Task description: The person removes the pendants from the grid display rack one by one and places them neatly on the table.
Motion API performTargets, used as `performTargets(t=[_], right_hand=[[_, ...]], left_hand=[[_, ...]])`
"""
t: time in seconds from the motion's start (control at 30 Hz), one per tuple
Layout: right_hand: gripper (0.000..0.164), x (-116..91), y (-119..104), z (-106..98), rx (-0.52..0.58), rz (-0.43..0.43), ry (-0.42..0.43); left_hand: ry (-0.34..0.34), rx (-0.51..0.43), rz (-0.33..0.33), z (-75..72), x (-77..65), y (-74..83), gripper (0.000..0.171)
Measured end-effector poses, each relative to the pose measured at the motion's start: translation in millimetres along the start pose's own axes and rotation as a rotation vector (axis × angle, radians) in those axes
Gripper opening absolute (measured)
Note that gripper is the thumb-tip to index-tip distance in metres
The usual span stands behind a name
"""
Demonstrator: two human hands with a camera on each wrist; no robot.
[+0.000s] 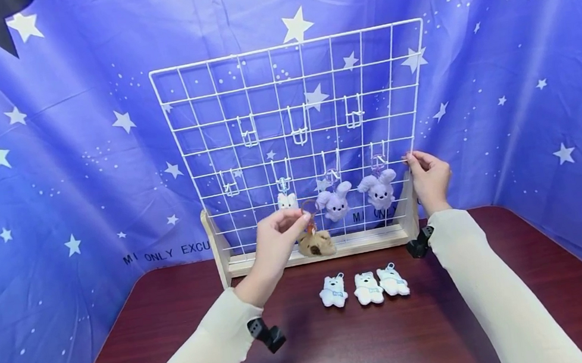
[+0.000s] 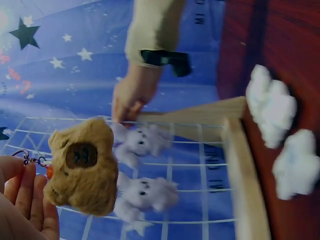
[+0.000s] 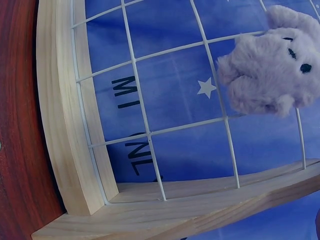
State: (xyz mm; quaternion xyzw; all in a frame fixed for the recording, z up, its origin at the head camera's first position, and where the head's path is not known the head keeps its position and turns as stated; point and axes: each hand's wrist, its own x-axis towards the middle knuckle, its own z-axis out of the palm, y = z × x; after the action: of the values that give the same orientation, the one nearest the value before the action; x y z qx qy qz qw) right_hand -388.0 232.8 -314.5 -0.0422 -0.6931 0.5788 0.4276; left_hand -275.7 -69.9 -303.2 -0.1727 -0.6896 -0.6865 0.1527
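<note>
My left hand (image 1: 275, 242) pinches the ring of a brown plush keychain (image 1: 318, 244) between thumb and fingers. The plush, with a dark brown muzzle, hangs in front of the lower part of a white wire grid (image 1: 269, 50); in the left wrist view its furry body (image 2: 95, 185) dangles beside the fingers. At the grid's right edge, my right hand (image 1: 432, 178) grips the wire frame just above the wooden side post. Two lilac bunny keychains (image 1: 336, 202) hang from hooks, as does a white plush keychain (image 1: 286, 200), partly hidden behind my left hand.
A wooden stand (image 1: 352, 246) holds the grid upright on the dark red table (image 1: 385, 344). More white hooks (image 1: 300, 134) sit higher on the grid and at lower left. Three white bear keychains (image 1: 333, 293) lie in front of the stand. Blue starry cloth (image 1: 102, 137) surrounds the table.
</note>
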Motion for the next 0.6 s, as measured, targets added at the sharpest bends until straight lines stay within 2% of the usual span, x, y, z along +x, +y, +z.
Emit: performTargets(t=[0.2, 0.4, 0.6], right_hand=[[0.027, 0.5, 1.1, -2.6, -0.004, -0.002, 0.008], [0.026, 0.2, 2.4, -2.1, 0.008, -0.009, 0.0], [0.028, 0.2, 1.8, -0.9, 0.005, 0.0, -0.017]], left_hand=[[0.022, -0.011, -0.027, -15.2, -21.8, -25.2, 0.014], [0.019, -0.008, -0.097, -30.3, -43.6, -50.1, 0.014], [0.017, -0.013, -0.169, -40.9, -62.9, -68.2, 0.013]])
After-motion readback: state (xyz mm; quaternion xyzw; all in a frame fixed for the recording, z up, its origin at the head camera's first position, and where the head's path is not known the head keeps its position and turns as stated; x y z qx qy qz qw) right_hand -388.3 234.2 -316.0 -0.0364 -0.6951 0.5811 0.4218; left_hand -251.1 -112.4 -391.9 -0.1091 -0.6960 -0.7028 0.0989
